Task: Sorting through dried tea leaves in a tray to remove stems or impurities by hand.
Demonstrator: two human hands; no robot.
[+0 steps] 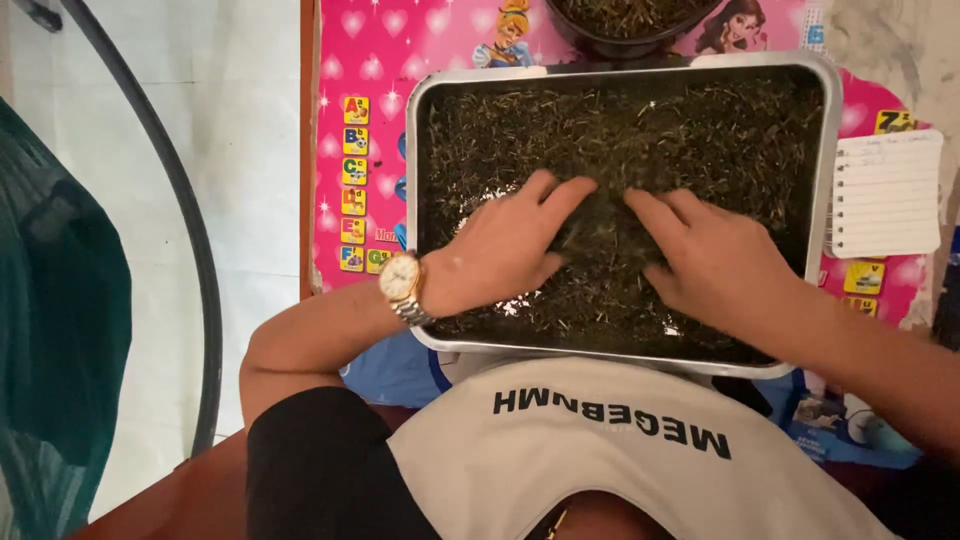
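Pressing down into a wide, rectangular metal tray [822, 150] with rounded corners, both hands are working in a layer of dark, dry, thin shredded leaves [620, 130] that is filling the tray from wall to wall. The left hand [505, 250], with a gold and silver wristwatch [402, 283] on the wrist, is lying flat with the fingers a little spread and the tips going under the leaves. The right hand [715, 262] is lying the same way, fingers slightly apart, palm down. Between the two hands a small heap is rising, so the gathering seems to be only starting; most of the leaves are lying flat and untouched toward the far wall. The leaves are looking wiry and loose, the tray smooth and shiny. Under it a pink plastic mat [375, 60] with cartoon pictures is lying, and a dark round bowl [630, 30] with similar leaves is standing behind.
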